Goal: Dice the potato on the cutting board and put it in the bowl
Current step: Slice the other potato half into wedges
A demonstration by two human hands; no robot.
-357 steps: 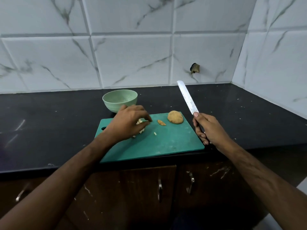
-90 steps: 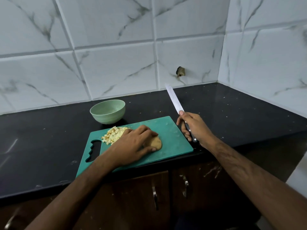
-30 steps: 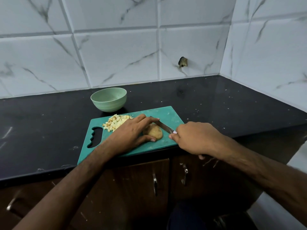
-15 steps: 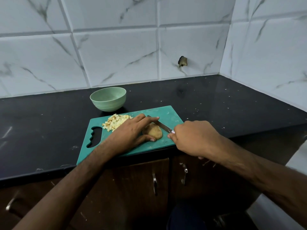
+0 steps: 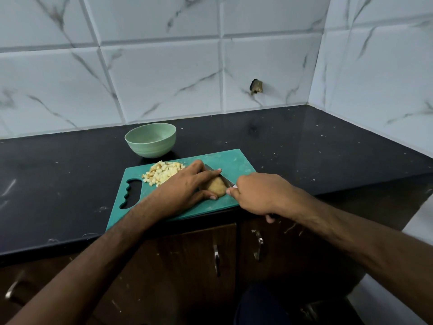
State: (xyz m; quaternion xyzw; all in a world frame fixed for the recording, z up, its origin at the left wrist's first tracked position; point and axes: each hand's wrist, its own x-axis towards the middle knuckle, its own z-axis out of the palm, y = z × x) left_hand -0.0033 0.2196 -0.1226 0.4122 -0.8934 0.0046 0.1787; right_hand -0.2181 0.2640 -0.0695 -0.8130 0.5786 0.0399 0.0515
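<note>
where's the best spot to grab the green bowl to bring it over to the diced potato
Judging by its pose, pinch the rim of the green bowl on its near right side, thumb inside, fingers on the outer wall. It stands upright, looks empty, and the curved wall narrows to the base, so the rim gives the surest hold. That side faces the diced potato on the cutting board.

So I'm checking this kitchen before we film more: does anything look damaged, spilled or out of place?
Yes. The wall tile behind the counter has a broken hole, dark and ragged, with nothing fitted in it. The cutting board sits askew, and its near edge overhangs the black counter slightly. Pale specks dot the counter.
</note>
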